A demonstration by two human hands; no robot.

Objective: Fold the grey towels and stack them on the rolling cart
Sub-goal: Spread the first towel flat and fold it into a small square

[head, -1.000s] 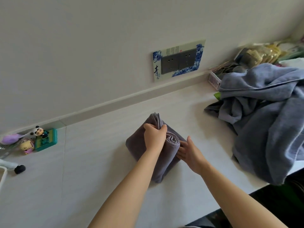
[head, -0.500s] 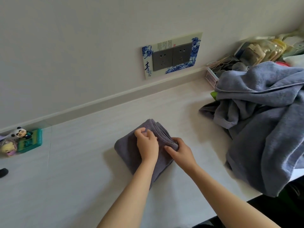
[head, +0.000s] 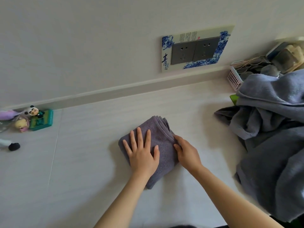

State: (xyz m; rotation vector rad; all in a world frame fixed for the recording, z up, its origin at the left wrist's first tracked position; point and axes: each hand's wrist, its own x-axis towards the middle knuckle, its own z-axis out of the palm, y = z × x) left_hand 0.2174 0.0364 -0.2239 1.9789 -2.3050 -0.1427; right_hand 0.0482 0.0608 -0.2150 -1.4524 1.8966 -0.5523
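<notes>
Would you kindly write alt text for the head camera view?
A left hand presses flat on a folded grey towel on a white counter, the right hand at its edge. Unfolded grey towels are heaped at right.

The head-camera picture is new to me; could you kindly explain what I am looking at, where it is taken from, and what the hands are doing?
There is no machine here: a person wears a wide-angle camera on the head, so you look forward and down along their two bare arms. On the white counter lies a small folded grey towel. The left hand lies flat on it with fingers spread, pressing it down. The right hand is at the towel's right edge, where the folded layers show. Neither hand lifts anything. To the right lies a heap of unfolded grey-blue towels, with a pink basket behind it. At the far left stand small toy figures. A wall socket is above. No cart is visible.
</notes>
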